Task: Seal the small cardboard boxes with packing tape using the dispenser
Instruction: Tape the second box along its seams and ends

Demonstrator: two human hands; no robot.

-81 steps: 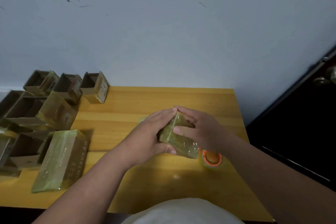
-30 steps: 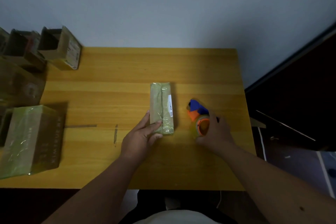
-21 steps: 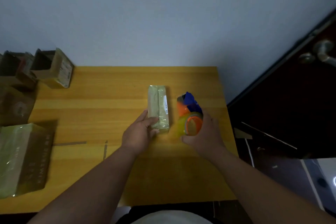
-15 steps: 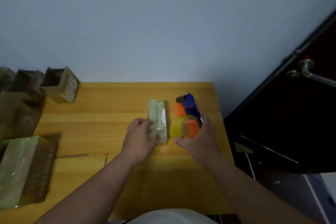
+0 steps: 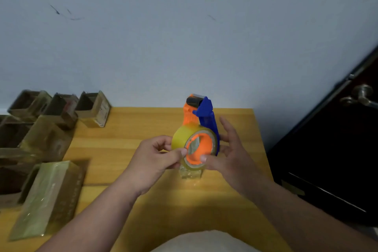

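over the smooth wooden table, the right hand curls half open around the orange and blue dispenser. the left hand pinches the shiny yellow tape roll. peel the end slowly. open brown boxes wait far left; the box to seal hides under the hands.

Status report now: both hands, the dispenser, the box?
Both hands on dispenser, raised above table: right hand holds it, left hand pinches at roll. Box mostly hidden beneath. Nothing blocks.
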